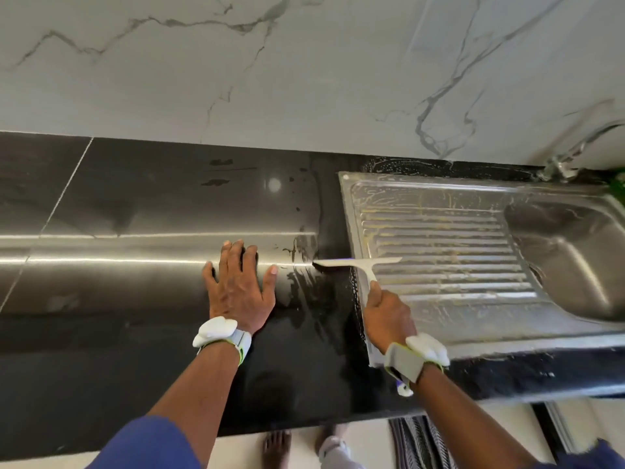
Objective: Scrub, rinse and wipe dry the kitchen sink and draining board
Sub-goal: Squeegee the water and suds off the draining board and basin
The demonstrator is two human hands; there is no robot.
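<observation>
The steel draining board (436, 238) lies at the right, ribbed and streaked with soapy suds. Its sink bowl (575, 258) is further right. My right hand (387, 316) grips the handle of a white squeegee (358, 264), whose blade lies across the board's left rim and the wet black counter beside it. My left hand (238, 286) rests flat on the counter to the left, fingers spread, holding nothing.
The glossy black counter (135, 204) stretches left, with wet smears near the sink. A marble-look wall (304, 69) rises behind. A tap (561, 164) stands at the back right, with something green (617, 184) beside it. My bare foot (277, 448) and a mat (419, 441) show below.
</observation>
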